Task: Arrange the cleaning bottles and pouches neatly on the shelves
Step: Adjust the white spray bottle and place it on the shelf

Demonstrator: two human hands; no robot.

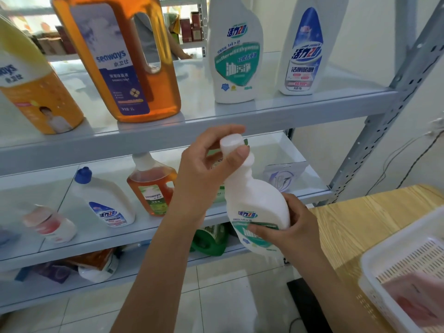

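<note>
I hold a white bottle with a green label point(257, 200) in front of the middle shelf point(153, 233), tilted a little. My left hand point(206, 169) pinches its white cap between thumb and fingers. My right hand point(295, 227) grips the lower body over the label. On the top shelf point(240, 117) stand an orange pouch point(36, 92), a big amber disinfectant bottle point(125, 58), a matching white green-label bottle point(234, 56) and a white blue-label bottle point(305, 49). The middle shelf carries a blue-capped white bottle point(105, 200), a small amber bottle point(151, 186), a pink-labelled bottle point(50, 223) lying down and a pale pouch point(283, 176).
A white slotted basket point(403, 267) sits on a wooden table point(360, 219) at the right. The bottom shelf holds a green bottle point(211, 239) and several pouches point(96, 263). The grey slotted shelf upright point(384, 116) rises on the right. A person stands behind the rack.
</note>
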